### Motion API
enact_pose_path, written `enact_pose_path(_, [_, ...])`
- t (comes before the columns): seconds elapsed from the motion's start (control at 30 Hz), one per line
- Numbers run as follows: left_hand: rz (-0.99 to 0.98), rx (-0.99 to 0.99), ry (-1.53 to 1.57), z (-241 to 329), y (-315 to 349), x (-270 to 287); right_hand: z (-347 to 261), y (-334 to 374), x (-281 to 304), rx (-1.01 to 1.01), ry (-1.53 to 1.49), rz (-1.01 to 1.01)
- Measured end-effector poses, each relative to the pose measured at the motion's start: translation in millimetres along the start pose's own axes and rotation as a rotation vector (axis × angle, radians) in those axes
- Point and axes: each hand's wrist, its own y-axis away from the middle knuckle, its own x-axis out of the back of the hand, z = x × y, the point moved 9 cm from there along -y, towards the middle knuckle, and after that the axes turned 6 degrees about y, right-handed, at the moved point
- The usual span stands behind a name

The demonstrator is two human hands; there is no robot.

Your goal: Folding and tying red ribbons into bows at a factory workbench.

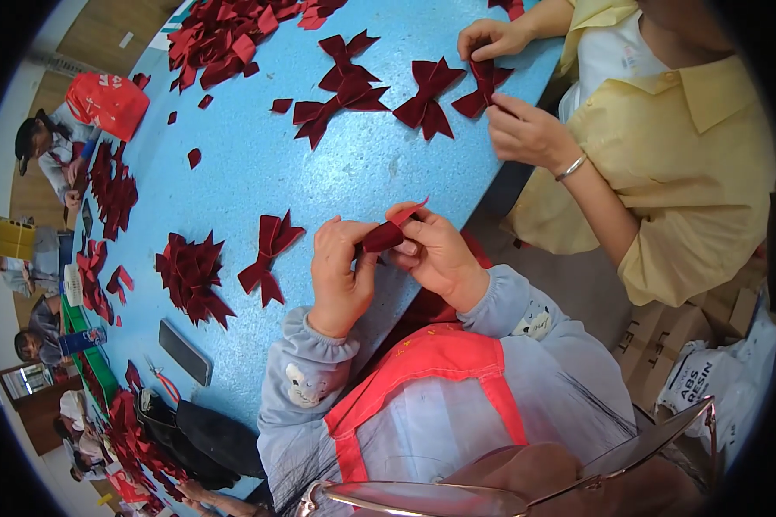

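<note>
Ribbon piece (383, 238), one: dark red, velvety, folded, a lighter strip sticking out at upper right. Location: between the two hands of the person in the red apron (422, 358), by the near edge of the blue tabletop (267, 177). Left hand (338, 265): fingers closed, pinching the left end. Right hand (444, 256): fingers closed, gripping the right end; the exact fold under the fingertips I cannot make out.

Finished bow (270, 257), one: dark red, lying just left of the left hand. Bow stack (191, 276), one: several bows overlapping, farther left, apart from the single bow. Phone (185, 351), one: dark, flat, below the stack. Black bag (220, 438), one: at the lower left, near the phone.

Neighbour in a yellow shirt (707, 164), at right: both hands on a dark red bow (483, 88); further bows (427, 96) laid out beside it. Loose-piece heap (220, 39), one: red, far side. Small scrap (195, 158), one: dark red, alone on the blue. Red bag (108, 102), one: upper left. Cardboard boxes (664, 336) and white sack (720, 379): lower right, off the table.
</note>
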Motion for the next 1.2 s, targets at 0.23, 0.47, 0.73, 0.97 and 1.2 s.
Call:
enact_pose_path(0.23, [0.063,0.189,0.141,-23,-14,-17,-17,-15,15,-0.006,0.260,0.114])
enact_pose_path(0.47, [0.085,-0.110,-0.087,-11,-25,-16,-16,-25,32,-0.014,0.236,0.208])
enact_pose_path(0.73, [0.093,-0.085,-0.002,-25,-29,-18,-14,-38,17,-0.131,0.192,0.018])
enact_pose_path(0.97, [0.107,-0.012,0.080,-45,-31,-21,-12,-58,25,-0.116,0.191,-0.124])
enact_pose_path(1.2, [0.093,0.206,0.308,-79,-24,-28,-11,-65,21,-0.141,0.056,-0.191])
